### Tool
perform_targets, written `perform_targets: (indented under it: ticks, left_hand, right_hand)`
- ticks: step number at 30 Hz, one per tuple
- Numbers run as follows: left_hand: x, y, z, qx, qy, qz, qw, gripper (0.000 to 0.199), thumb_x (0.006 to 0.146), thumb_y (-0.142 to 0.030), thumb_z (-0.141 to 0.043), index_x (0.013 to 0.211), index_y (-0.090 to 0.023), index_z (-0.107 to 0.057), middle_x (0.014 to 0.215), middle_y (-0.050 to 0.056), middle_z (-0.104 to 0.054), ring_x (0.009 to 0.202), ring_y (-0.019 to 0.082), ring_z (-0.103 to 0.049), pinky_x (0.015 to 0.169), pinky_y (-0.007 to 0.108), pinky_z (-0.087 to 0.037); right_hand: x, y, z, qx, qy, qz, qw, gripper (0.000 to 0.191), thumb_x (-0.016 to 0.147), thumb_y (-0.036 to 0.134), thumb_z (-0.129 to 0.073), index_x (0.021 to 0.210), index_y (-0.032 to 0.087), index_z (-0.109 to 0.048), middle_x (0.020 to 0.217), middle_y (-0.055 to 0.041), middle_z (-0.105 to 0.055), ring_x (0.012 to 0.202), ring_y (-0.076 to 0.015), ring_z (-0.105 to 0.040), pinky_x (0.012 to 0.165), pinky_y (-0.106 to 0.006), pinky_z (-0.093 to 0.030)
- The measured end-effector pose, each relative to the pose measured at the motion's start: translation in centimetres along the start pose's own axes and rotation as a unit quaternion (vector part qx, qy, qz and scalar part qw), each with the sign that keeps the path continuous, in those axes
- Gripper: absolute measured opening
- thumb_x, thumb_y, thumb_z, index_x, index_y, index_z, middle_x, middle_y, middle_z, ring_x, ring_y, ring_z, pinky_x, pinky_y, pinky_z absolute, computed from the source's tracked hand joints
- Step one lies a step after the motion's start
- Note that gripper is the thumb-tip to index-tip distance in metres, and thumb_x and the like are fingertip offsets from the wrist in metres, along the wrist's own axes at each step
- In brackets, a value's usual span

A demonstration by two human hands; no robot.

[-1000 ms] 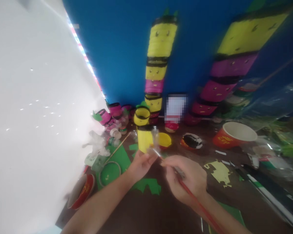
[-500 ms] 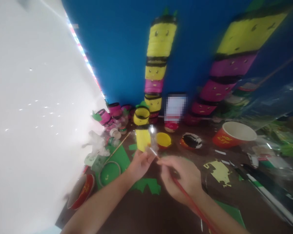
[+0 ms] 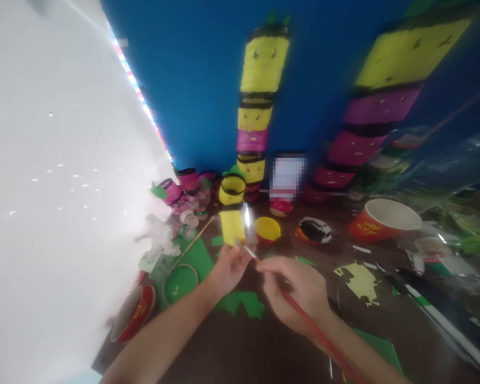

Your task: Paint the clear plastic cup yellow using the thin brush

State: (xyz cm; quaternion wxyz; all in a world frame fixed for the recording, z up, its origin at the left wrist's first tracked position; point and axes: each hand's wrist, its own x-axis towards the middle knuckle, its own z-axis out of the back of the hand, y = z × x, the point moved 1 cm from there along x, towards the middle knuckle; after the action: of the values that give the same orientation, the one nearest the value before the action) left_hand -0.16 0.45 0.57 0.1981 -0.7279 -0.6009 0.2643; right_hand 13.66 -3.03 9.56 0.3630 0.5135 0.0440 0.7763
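My left hand (image 3: 231, 269) is closed around the lower end of a clear plastic container piece (image 3: 232, 228), its left side painted yellow and its right side still see-through and shiny. My right hand (image 3: 298, 290) pinches a red-handled paintbrush (image 3: 300, 311). The brush tip touches the painted side low down, close to my left fingers. Just right of the container stands a bowl of yellow paint (image 3: 268, 229). Farther right is a bowl of black paint (image 3: 314, 231). A finished yellow cup with a black rim (image 3: 232, 190) stands directly behind the container.
Tall stacks of yellow and pink painted cups (image 3: 251, 141) lean on the blue wall. Green paper (image 3: 202, 257) and a tape ring (image 3: 181, 284) lie at left, with a red bowl (image 3: 135, 314). A red paper cup (image 3: 385, 220) and yellow paper scraps (image 3: 360, 282) are at right.
The brush tip has shifted slightly left across the container's lower part. The container has turned a little, leaning slightly left. Both hands keep their grips.
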Motion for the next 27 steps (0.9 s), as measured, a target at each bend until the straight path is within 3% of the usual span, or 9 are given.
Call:
perform_targets:
  ticks: [3, 9, 17, 22, 27]
  left_hand:
    - [0.06, -0.06, -0.06, -0.010, -0.006, -0.006, 1.000, 0.022, 0.064, -0.028, -0.075, 0.074, -0.019, -0.058, 0.093, 0.003, -0.065, 0.114, 0.022, -0.052, 0.105, 0.038, -0.032]
    - [0.09, -0.13, -0.02, -0.019, -0.001, 0.001, 1.000, 0.025, 0.063, -0.028, -0.075, 0.079, -0.018, -0.058, 0.104, 0.005, -0.064, 0.119, 0.022, -0.049, 0.106, 0.039, -0.032]
    - [0.33, 0.25, 0.62, -0.020, 0.010, -0.004, 1.000, 0.022, 0.065, -0.028, -0.074, 0.078, -0.019, -0.058, 0.099, 0.002, -0.065, 0.116, 0.020, -0.051, 0.107, 0.037, -0.031]
    - [0.35, 0.14, 0.43, -0.021, 0.003, -0.006, 1.000, 0.022, 0.068, -0.027, -0.071, 0.085, -0.019, -0.060, 0.100, 0.004, -0.066, 0.114, 0.020, -0.053, 0.106, 0.037, -0.033]
    - [0.31, 0.02, 0.38, -0.033, 0.001, -0.007, 0.999, 0.018, 0.068, -0.024, -0.071, 0.080, -0.018, -0.060, 0.098, 0.003, -0.066, 0.114, 0.019, -0.054, 0.105, 0.033, -0.034]
  right_hand:
    - [-0.14, 0.06, 0.27, 0.005, -0.014, 0.005, 1.000, 0.016, 0.074, 0.007, -0.048, 0.077, 0.021, -0.055, 0.065, 0.0015, -0.063, 0.059, -0.0109, -0.061, 0.056, -0.023, -0.048]
    - [0.02, 0.12, 0.17, 0.009, -0.028, 0.000, 1.000, 0.025, 0.070, 0.006, -0.053, 0.091, 0.019, -0.056, 0.081, -0.0033, -0.063, 0.071, -0.0140, -0.062, 0.066, -0.027, -0.052]
    - [-0.12, -0.08, -0.59, 0.032, -0.009, 0.034, 0.999, 0.029, 0.068, 0.000, -0.053, 0.092, 0.018, -0.055, 0.081, -0.0045, -0.061, 0.074, -0.0138, -0.060, 0.067, -0.027, -0.052]
    - [-0.34, -0.20, -0.37, 0.029, 0.007, 0.031, 0.999, 0.021, 0.069, 0.003, -0.051, 0.084, 0.018, -0.054, 0.071, -0.0029, -0.060, 0.065, -0.0129, -0.058, 0.058, -0.026, -0.050]
    - [-0.29, -0.07, -0.11, 0.009, -0.027, 0.026, 0.999, 0.023, 0.071, 0.004, -0.051, 0.087, 0.019, -0.056, 0.076, -0.0028, -0.062, 0.070, -0.0132, -0.060, 0.063, -0.026, -0.051]
